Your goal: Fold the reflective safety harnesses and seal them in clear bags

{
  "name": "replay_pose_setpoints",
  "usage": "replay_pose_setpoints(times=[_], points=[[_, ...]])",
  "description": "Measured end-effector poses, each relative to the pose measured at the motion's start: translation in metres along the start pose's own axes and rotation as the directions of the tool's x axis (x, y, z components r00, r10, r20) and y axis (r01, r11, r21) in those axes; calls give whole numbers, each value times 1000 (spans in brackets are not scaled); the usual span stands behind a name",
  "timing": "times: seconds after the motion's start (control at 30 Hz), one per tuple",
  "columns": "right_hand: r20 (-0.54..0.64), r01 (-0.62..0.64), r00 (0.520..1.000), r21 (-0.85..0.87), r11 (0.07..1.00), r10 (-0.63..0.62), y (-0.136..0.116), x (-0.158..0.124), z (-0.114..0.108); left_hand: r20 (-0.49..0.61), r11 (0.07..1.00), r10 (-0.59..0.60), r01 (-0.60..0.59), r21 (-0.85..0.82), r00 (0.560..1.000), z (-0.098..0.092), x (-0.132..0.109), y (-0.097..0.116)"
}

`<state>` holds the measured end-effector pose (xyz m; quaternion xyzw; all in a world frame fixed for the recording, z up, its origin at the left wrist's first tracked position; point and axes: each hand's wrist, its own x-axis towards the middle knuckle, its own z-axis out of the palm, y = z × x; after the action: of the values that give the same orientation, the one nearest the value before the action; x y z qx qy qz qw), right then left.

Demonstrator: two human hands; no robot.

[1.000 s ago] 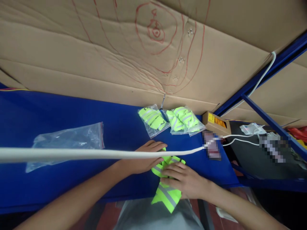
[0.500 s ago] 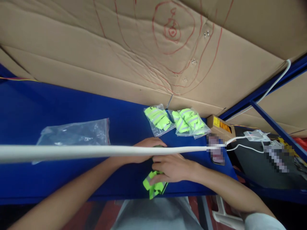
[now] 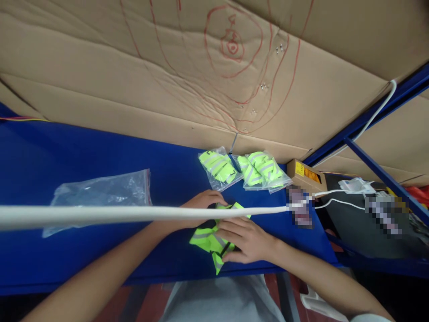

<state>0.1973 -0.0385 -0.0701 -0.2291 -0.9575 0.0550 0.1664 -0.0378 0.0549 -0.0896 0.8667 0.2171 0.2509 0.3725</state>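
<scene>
A neon yellow vest [image 3: 208,239] with grey reflective stripes lies bunched on the blue table [image 3: 83,152], near its front edge. My right hand [image 3: 243,239] lies on top of it, fingers bent and pressing the fabric down. My left hand [image 3: 201,201] rests on the vest's far side, fingers curled over the cloth, partly hidden behind a white cable [image 3: 134,214] that crosses the view. Two clear bags [image 3: 219,167] with folded neon vests sit further back, by the cardboard wall.
An empty clear plastic bag [image 3: 100,197] with a red zip edge lies at the left. A small brown box [image 3: 306,174] stands at the table's right end, next to a blue metal frame [image 3: 368,161]. Cardboard sheets [image 3: 167,80] with red pen marks form the back wall.
Both hands have shifted over the vest, folding it. It hung over the table's front edge before; now it lies bunched flatter on the table under my hands.
</scene>
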Motion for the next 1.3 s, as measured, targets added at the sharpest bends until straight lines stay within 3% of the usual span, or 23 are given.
replay_pose_setpoints(times=[0.17,0.3,0.43,0.57,0.67,0.77,0.87,1.0,1.1,1.3], points=[[164,25,986,-38,999,-18,-4,-20,-20,-15,997,-38,37,-61,999,11,4,11],[104,25,994,-46,999,-21,-8,-22,-16,63,971,-93,104,-214,994,24,8,26],[91,-175,981,32,984,172,-10,-5,-20,141,924,-126,167,-343,982,23,7,29],[189,-342,926,63,937,326,5,25,-29,77,897,-262,272,-349,962,7,5,35],[215,-383,904,27,923,369,21,41,-20,-123,920,-349,314,-235,929,2,2,55],[191,-424,887,-23,905,420,29,43,0,-277,942,-274,315,118,921,19,-5,78],[103,-446,890,1,895,444,26,38,14,-261,833,-145,260,489,954,52,-15,88],[-16,-511,859,-1,859,511,20,35,16,-248,710,-89,236,664,965,81,-23,82],[-10,-511,859,4,859,511,17,26,13,-228,687,-80,219,693,970,82,-26,72],[23,-313,950,73,947,312,4,-27,6,-127,725,-119,173,667,985,74,-28,60]])
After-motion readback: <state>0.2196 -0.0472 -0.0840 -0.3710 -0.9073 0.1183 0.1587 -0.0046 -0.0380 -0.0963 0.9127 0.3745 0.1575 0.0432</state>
